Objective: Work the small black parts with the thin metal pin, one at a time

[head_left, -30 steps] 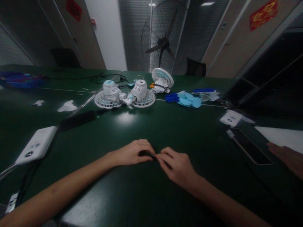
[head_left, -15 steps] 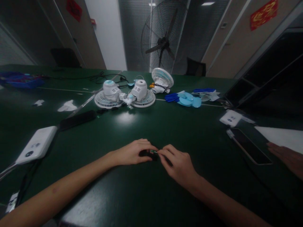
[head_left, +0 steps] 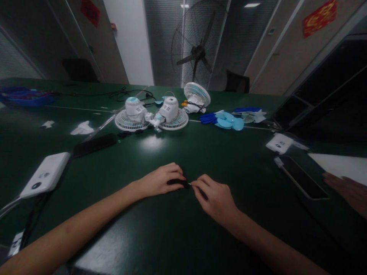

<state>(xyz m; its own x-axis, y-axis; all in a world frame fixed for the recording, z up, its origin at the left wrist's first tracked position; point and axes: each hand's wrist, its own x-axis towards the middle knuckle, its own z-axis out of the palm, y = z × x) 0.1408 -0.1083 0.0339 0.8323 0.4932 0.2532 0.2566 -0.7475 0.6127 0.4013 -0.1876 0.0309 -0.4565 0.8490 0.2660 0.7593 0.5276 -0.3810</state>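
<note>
My left hand [head_left: 160,179] rests on the dark green table [head_left: 177,152] with its fingers curled around a small black object [head_left: 176,182]. My right hand [head_left: 213,196] sits just to the right of it, thumb and forefinger pinched at the object's right end, where a thin dark piece pokes out. The two hands nearly touch. What the small black object is cannot be made out.
Three small white desk fans [head_left: 169,110] lie at the table's far middle, with blue fan blades [head_left: 226,120] beside them. A white power bank [head_left: 46,175] and black bar [head_left: 94,144] lie left. A phone [head_left: 301,176] and white device [head_left: 279,143] lie right, near another person's hand [head_left: 348,191].
Both hands have shifted slightly up and away from me on the table, still joined on the small black object. Nothing else moved.
</note>
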